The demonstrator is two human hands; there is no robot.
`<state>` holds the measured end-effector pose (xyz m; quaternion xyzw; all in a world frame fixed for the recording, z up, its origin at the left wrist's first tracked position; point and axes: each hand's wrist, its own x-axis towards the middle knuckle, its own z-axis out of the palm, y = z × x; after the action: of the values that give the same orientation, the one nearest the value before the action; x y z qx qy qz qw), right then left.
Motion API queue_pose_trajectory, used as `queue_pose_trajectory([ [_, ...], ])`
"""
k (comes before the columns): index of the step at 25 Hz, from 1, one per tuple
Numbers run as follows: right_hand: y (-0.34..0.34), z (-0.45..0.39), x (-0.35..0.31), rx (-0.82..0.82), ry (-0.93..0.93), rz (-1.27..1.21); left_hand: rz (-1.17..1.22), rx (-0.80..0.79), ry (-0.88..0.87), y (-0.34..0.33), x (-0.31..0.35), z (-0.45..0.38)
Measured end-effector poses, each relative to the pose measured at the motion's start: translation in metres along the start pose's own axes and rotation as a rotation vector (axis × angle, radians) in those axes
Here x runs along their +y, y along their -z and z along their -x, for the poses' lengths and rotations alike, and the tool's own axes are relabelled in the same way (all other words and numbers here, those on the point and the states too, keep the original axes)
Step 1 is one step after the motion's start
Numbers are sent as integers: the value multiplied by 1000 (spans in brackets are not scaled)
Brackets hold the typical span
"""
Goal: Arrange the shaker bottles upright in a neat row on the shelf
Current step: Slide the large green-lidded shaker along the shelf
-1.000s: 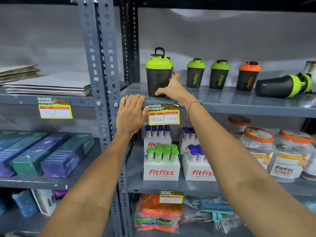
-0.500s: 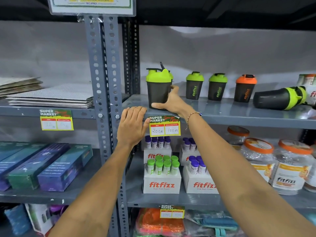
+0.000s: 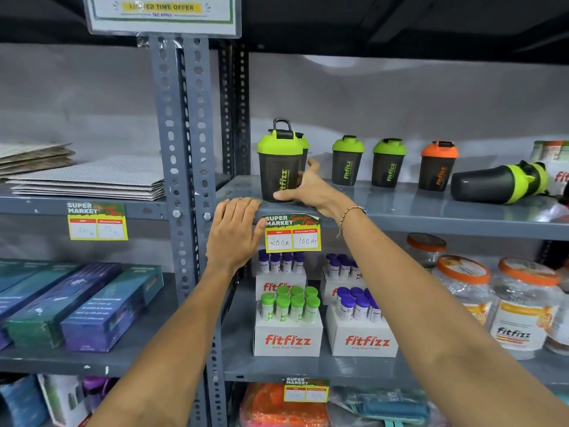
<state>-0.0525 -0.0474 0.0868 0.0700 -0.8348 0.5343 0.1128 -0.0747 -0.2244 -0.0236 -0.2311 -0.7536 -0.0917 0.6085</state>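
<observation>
A large black shaker with a green lid (image 3: 278,167) stands upright at the left end of the grey shelf (image 3: 400,211). My right hand (image 3: 311,188) wraps its lower right side, thumb in front. A second green-lidded shaker is mostly hidden behind it. Further right stand two small green-lidded shakers (image 3: 347,161) (image 3: 388,163) and an orange-lidded one (image 3: 437,166), all upright. A black shaker with a green lid (image 3: 500,183) lies on its side at the right. My left hand (image 3: 235,232) rests flat on the shelf's front edge.
A slotted grey upright post (image 3: 184,167) stands left of the shakers. A yellow price tag (image 3: 292,234) hangs from the shelf edge. Boxes of Fitfizz tubes (image 3: 288,322) and orange-lidded jars (image 3: 523,306) fill the shelf below. Flat sheets (image 3: 92,180) lie on the left shelf.
The large shaker has been turned so its Fitfizz label faces forward. My right hand's grip has shifted lower on it. My view has tilted upward. The left hand has stayed on the edge.
</observation>
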Motion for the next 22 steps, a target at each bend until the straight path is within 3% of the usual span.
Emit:
queue_pose_trajectory([
  [17,-1,10,-3,29,-9,65,-7,-6,-1,1,0,0],
  [22,3,16,-4,3,-35,44,49,-70,34,9,5,-2],
])
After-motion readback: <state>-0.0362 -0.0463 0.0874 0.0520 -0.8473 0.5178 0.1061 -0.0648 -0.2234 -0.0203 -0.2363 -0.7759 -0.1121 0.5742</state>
